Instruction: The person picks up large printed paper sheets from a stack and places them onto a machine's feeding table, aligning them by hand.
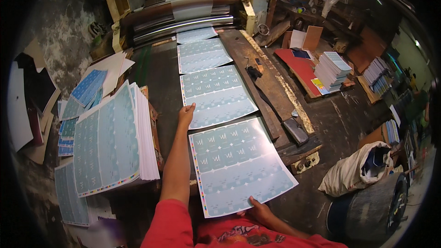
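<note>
My right hand (261, 212) pinches the near edge of a blue-green printed sheet (239, 167), thumb on top and the other fingers hidden beneath. This sheet reaches from the front of a dark machine table (158, 73) back over its near edge, tilted toward me. Farther up, my left hand (186, 114) is closed at the left edge of a second printed sheet (218, 93), close to its near corner. Behind that sheet, a third printed sheet (204, 55) and another one lie in line, leading back to the shiny rollers (183, 26).
A tall stack of printed sheets (108, 142) stands left of the table. A black pouch (295, 130) lies at the table's right side. Beyond it are a stack of printed sheets (331, 71) on a red board (294, 69), a white sack (353, 170) and a dark drum (372, 211).
</note>
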A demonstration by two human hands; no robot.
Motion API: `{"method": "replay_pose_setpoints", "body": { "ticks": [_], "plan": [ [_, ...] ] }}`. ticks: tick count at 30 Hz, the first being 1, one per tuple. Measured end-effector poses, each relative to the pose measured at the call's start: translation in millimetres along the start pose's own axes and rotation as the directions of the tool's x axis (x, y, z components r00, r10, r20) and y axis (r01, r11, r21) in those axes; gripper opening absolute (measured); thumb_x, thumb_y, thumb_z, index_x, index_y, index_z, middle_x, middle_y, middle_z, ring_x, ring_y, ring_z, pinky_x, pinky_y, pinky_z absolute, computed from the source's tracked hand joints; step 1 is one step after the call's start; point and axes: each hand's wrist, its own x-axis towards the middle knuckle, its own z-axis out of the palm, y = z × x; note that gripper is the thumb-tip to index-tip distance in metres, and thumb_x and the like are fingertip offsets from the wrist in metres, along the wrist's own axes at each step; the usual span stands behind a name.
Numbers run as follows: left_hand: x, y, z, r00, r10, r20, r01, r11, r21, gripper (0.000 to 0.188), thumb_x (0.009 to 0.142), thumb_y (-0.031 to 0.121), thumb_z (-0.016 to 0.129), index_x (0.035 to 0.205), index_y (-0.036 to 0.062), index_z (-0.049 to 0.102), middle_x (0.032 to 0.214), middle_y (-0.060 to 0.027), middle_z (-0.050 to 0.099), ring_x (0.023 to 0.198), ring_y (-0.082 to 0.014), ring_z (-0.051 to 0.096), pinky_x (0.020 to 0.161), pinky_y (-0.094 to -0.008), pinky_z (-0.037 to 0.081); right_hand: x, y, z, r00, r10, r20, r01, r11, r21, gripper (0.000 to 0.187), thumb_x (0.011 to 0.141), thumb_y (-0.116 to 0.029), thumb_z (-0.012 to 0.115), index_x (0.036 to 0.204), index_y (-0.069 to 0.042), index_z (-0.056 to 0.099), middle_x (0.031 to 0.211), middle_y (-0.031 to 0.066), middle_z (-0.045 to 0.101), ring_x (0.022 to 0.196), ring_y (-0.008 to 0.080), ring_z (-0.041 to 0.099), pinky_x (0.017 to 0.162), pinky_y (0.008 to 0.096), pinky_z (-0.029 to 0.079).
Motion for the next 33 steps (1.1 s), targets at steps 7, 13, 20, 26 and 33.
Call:
{"method": "replay_pose_setpoints", "body": {
  "ticks": [7,13,20,26,33],
  "plan": [
    [18,38,-30,0.926,0.312,-0.213,-0.363,0.891,-0.271,0.044,0.091,0.036,0.068,0.110,-0.0039,0.064,0.107,-0.0137,0.067,0.101,-0.0193,0.063,0.089,-0.0306,0.047,43,-16,15,0.996,-0.082,-0.037,0.084,0.995,0.046,0.052,0.102,-0.041,0.042,0.122,0.006,0.049,0.098,0.0230,0.067,0.089,0.0293,0.065,0.083,0.0394,0.050],
    [-174,161,-52,0.759,0.649,0.051,-0.643,0.760,-0.092,0.036,0.094,0.025,0.061,0.121,0.0002,0.061,0.122,-0.0152,0.062,0.116,-0.0260,0.058,0.101,-0.0365,0.041,75,-10,12,0.966,-0.176,-0.188,0.193,0.978,0.076,0.050,0.099,-0.041,0.049,0.123,0.003,0.050,0.103,0.0223,0.068,0.089,0.0248,0.065,0.084,0.0373,0.052],
    [-289,189,-205,0.189,0.916,0.355,-0.965,0.107,0.238,0.043,0.094,0.024,0.056,0.128,-0.0013,0.056,0.130,-0.0223,0.057,0.126,-0.0403,0.049,0.108,-0.0521,0.035,64,-23,57,0.957,-0.173,-0.232,0.206,0.971,0.125,0.066,0.099,-0.041,0.050,0.151,-0.015,0.020,0.135,0.0110,0.054,0.104,0.0197,0.061,0.087,0.0373,0.051],
    [-329,182,-235,0.817,0.572,0.078,-0.400,0.464,0.790,0.060,0.091,0.036,0.065,0.132,-0.0053,0.052,0.137,-0.0269,0.050,0.126,-0.0424,0.049,0.108,-0.0471,0.035,17,-76,143,0.589,-0.354,0.726,0.278,0.933,0.230,0.084,0.085,-0.047,0.069,0.150,-0.012,0.031,0.144,0.0121,0.046,0.118,0.0264,0.056,0.095,0.0412,0.047],
    [-303,127,-244,0.745,0.667,-0.031,-0.394,0.476,0.786,0.029,0.092,0.005,0.060,0.120,-0.0014,0.063,0.123,-0.0176,0.064,0.117,-0.0361,0.059,0.101,-0.0433,0.043,-45,-135,249,-0.252,-0.237,0.938,0.233,0.926,0.296,0.079,0.082,-0.049,0.072,0.142,-0.008,0.040,0.139,0.0142,0.050,0.119,0.0281,0.055,0.097,0.0416,0.045]
  ]
}}
